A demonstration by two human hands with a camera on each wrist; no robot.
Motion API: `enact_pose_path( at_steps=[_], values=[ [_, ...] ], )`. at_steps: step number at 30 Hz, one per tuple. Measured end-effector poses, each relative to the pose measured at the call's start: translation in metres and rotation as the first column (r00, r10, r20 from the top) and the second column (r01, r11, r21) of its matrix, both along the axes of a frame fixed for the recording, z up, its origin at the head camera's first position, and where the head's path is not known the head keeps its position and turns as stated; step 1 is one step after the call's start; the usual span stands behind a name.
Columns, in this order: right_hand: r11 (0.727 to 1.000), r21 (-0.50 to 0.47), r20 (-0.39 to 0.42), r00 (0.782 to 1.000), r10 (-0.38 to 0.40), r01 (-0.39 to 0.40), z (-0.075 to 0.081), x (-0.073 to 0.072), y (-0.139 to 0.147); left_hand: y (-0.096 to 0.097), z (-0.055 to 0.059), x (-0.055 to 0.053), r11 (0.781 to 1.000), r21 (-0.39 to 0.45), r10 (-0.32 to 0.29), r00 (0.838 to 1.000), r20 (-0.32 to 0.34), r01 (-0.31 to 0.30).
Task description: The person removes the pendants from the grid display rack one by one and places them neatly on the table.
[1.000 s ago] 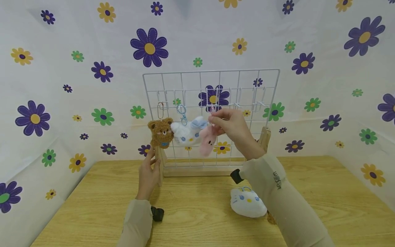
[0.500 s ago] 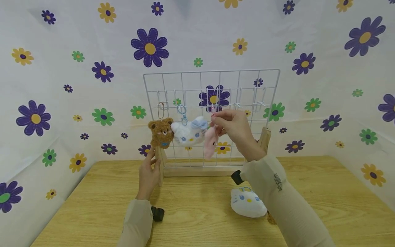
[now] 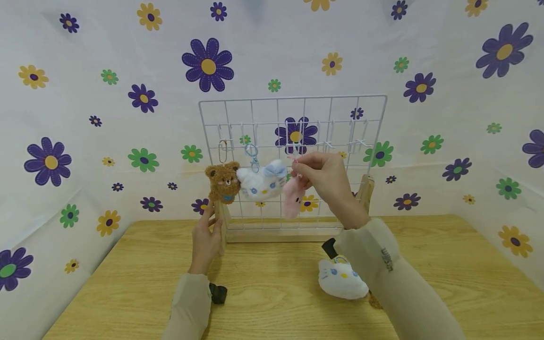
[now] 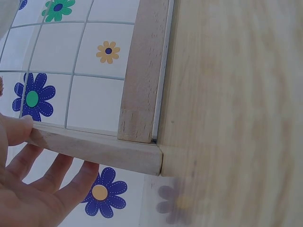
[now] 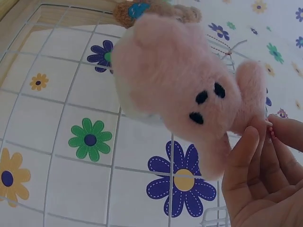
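My right hand (image 3: 325,175) pinches the pink bead chain (image 5: 271,131) of a pink plush keychain with a long-eared animal shape (image 3: 293,199). The plush dangles in front of the white wire grid (image 3: 316,222), just below a middle hook. My left hand (image 3: 206,243) grips the left wooden upright (image 4: 94,150) of the grid stand, thumb on one side and fingers on the other. Left of the pink plush, a brown bear keychain (image 3: 223,184) and a white cat plush keychain (image 3: 260,183) with a blue bow hang from hooks.
Another white cat plush (image 3: 342,282) lies on the wooden table (image 3: 263,288), near the right sleeve (image 3: 395,264). A brown fuzzy thing (image 3: 376,301) shows partly behind that sleeve. Further hooks (image 3: 358,141) line the grid's right side. A flowered cloth (image 3: 459,94) forms the backdrop.
My right hand has shifted slightly right and down with the pink plush, which has swung and turned. The top of its chain sits a little lower. The left hand keeps its place.
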State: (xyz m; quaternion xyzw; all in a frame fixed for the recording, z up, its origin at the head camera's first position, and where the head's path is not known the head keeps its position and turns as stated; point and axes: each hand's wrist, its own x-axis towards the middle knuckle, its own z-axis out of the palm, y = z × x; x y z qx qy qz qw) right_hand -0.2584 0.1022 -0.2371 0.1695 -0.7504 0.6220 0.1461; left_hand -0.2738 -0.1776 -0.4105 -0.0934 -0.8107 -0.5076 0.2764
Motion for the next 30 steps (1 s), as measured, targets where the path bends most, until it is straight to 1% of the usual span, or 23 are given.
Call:
enact_pose_path(
  at_steps=[2, 7, 9, 21, 28, 30],
  values=[
    [1.000, 0.028, -0.034, 0.999, -0.011, 0.012, -0.001, 0.002, 0.000, 0.000, 0.000, 0.000, 1.000, -0.002, 0.002, 1.000, 0.002, -0.002],
    [0.986, 0.129, -0.121, 0.988, -0.091, 0.107, -0.004, 0.006, 0.002, 0.001, -0.001, -0.001, 1.000, -0.005, 0.008, 1.000, -0.005, -0.008],
    [0.981, 0.143, -0.142, 0.984, -0.108, 0.128, -0.005, 0.006, 0.003, 0.001, -0.001, -0.002, 1.000, -0.003, 0.008, 1.000, -0.010, -0.008],
    [0.980, 0.160, -0.155, 0.983, -0.096, 0.121, -0.014, 0.004, 0.012, 0.001, -0.001, -0.001, 1.000, -0.011, 0.020, 1.000, -0.020, -0.020],
    [0.966, 0.214, -0.175, 0.978, -0.110, 0.147, -0.015, 0.003, 0.016, 0.000, -0.002, -0.002, 0.999, -0.022, 0.022, 0.999, -0.034, -0.023],
    [0.966, 0.216, -0.166, 0.980, -0.107, 0.142, -0.016, 0.003, 0.017, 0.000, -0.002, -0.002, 1.000, -0.022, 0.021, 0.999, -0.036, -0.021]
  ],
)
